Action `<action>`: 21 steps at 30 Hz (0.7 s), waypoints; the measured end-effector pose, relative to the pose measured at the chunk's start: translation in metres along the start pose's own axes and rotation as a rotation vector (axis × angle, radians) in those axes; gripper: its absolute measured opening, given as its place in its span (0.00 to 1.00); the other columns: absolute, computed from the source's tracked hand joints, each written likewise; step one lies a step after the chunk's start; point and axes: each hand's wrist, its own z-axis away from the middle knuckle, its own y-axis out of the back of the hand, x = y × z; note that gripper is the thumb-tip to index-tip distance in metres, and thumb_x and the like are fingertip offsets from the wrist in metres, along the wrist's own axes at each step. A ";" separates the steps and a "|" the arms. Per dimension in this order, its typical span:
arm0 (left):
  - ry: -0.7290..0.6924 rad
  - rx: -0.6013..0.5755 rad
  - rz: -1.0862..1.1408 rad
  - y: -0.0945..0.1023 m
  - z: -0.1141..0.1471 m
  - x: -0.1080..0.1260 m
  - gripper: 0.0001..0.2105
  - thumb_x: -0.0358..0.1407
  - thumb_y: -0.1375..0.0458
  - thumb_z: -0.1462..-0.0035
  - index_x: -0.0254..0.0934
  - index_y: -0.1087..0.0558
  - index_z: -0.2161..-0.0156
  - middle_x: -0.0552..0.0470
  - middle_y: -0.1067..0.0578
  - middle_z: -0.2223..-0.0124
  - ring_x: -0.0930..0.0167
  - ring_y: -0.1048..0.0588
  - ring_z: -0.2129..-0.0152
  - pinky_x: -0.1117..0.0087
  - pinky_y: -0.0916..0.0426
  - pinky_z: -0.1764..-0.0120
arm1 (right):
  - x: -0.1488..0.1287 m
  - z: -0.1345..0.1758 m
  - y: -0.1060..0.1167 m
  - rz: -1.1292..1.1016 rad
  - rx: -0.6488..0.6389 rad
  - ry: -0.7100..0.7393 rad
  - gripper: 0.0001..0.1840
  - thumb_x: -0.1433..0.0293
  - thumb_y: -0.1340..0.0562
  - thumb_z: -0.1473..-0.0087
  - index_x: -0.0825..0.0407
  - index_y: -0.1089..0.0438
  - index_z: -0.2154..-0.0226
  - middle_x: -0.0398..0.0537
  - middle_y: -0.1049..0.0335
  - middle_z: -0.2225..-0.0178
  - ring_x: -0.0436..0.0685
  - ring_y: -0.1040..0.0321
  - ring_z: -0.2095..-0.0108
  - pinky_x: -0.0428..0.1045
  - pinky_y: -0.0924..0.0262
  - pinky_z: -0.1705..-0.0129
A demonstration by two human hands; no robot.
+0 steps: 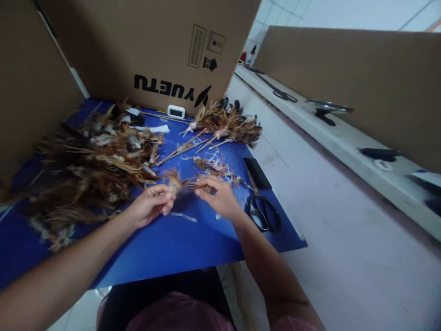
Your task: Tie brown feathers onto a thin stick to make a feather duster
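Note:
Over the blue table mat [220, 241], a small tuft of brown feathers [175, 183] is stretched between both hands. My left hand [155, 202] pinches its pale, fluffy end. Opposite, my right hand [217, 196] closes its fingers on the thin dark feathers at the other end. Just left of my left hand spreads a big heap of brown feathers [103, 161]. Behind my right hand lies a tangle of scraps and white and red string [220, 168]. A clear strip [184, 216] lies flat on the mat below the hands.
Black-handled scissors [263, 211] and a dark flat slab [257, 174] lie at the mat's right. Feather bunches tied on sticks [223, 126] rest behind, near a small white digital display [176, 111]. Cardboard [155, 46] walls the back. More scissors [284, 95] lie on the right ledge.

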 end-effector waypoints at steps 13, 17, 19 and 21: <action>-0.055 0.031 -0.036 -0.044 -0.030 -0.009 0.17 0.41 0.27 0.61 0.32 0.27 0.73 0.53 0.25 0.79 0.78 0.31 0.86 0.76 0.35 0.80 | 0.001 -0.008 -0.008 -0.564 -0.010 -0.234 0.11 0.62 0.29 0.58 0.52 0.24 0.74 0.44 0.25 0.74 0.52 0.32 0.72 0.49 0.36 0.64; -0.017 0.024 -0.049 -0.039 -0.039 -0.017 0.17 0.41 0.28 0.61 0.31 0.27 0.74 0.52 0.24 0.78 0.78 0.31 0.86 0.76 0.35 0.80 | 0.017 -0.007 -0.010 -0.636 -0.028 -0.297 0.12 0.62 0.27 0.60 0.53 0.24 0.75 0.44 0.28 0.77 0.49 0.36 0.77 0.47 0.40 0.72; 0.010 0.013 -0.063 -0.034 -0.038 -0.019 0.15 0.40 0.28 0.61 0.31 0.26 0.74 0.51 0.24 0.79 0.78 0.30 0.86 0.77 0.36 0.80 | 0.019 -0.007 -0.012 -0.624 -0.036 -0.323 0.12 0.63 0.27 0.61 0.54 0.24 0.77 0.43 0.29 0.79 0.49 0.38 0.78 0.46 0.42 0.74; 0.028 0.004 -0.069 -0.030 -0.037 -0.020 0.14 0.39 0.28 0.60 0.31 0.26 0.74 0.51 0.24 0.79 0.78 0.30 0.86 0.77 0.36 0.80 | 0.017 -0.006 -0.014 -0.608 -0.037 -0.342 0.12 0.63 0.27 0.62 0.54 0.25 0.78 0.42 0.31 0.81 0.48 0.41 0.79 0.46 0.44 0.75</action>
